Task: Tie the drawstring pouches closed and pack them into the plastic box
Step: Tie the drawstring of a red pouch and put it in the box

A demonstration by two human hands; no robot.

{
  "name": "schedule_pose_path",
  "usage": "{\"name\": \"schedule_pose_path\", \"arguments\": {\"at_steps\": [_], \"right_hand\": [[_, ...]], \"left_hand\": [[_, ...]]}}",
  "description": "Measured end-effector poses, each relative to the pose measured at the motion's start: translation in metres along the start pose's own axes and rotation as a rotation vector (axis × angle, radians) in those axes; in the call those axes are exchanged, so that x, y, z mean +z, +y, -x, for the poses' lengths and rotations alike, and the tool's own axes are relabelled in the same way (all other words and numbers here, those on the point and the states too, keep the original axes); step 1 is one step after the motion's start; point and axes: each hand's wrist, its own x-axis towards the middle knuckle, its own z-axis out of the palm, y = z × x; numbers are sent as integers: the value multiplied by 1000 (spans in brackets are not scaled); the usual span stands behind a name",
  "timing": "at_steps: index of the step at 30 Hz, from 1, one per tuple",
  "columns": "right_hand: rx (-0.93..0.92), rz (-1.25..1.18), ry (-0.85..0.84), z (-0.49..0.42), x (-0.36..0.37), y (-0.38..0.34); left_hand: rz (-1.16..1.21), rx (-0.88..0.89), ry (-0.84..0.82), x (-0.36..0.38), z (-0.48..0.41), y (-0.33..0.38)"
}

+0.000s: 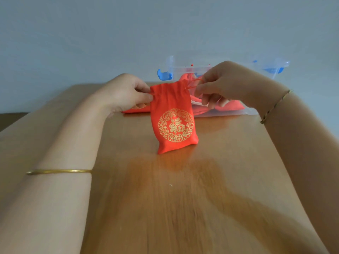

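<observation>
A red drawstring pouch (174, 118) with a round gold emblem stands upright on the wooden table (165, 198), its base resting on the wood. My left hand (124, 94) pinches the pouch's top left corner between thumb and fingers. My right hand (220, 85) pinches the thin red drawstring (194, 83) that comes out at the top right corner. Behind them stands a clear plastic box (251, 111) with blue latches, holding red pouches (236, 105). Another red pouch (137, 108) lies flat on the table behind my left hand, mostly hidden.
The box's clear lid (266, 66) with a blue latch leans behind the box against a pale wall. A gold bangle (60, 171) circles my left forearm and a thin bracelet (275, 107) my right wrist. The table's left edge drops off near the wall.
</observation>
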Motion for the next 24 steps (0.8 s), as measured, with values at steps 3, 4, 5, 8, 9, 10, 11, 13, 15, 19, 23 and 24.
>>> {"name": "schedule_pose_path", "arguments": {"at_steps": [3, 4, 5, 8, 9, 10, 11, 13, 15, 19, 23, 24], "right_hand": [[2, 31, 6, -1, -4, 2], [7, 40, 7, -1, -4, 3], [11, 46, 8, -1, -5, 4], [20, 48, 16, -1, -6, 6], [23, 40, 19, -1, -7, 7], [28, 34, 22, 0, -7, 7], [33, 34, 24, 0, -8, 7], [44, 58, 29, 1, -9, 9], [50, 67, 33, 3, -10, 9], [103, -351, -24, 5, -9, 6], [218, -1035, -165, -1, -5, 0], [232, -1159, -189, -2, -4, -1]], "left_hand": [[16, -14, 87, -2, -2, -3], [24, -20, 114, -3, -3, -4], [29, -20, 138, -3, -3, -6], [56, -18, 195, -4, -3, -7], [65, -19, 213, -5, -3, -7], [74, -20, 232, -6, -3, -7], [80, -19, 248, -6, -3, -7], [85, -19, 272, -7, -4, -9], [75, -17, 305, -6, -5, -11], [37, -5, 377, -5, -6, -12], [25, 0, 397, -3, -6, -11], [18, 0, 403, -2, -5, -11]]}}
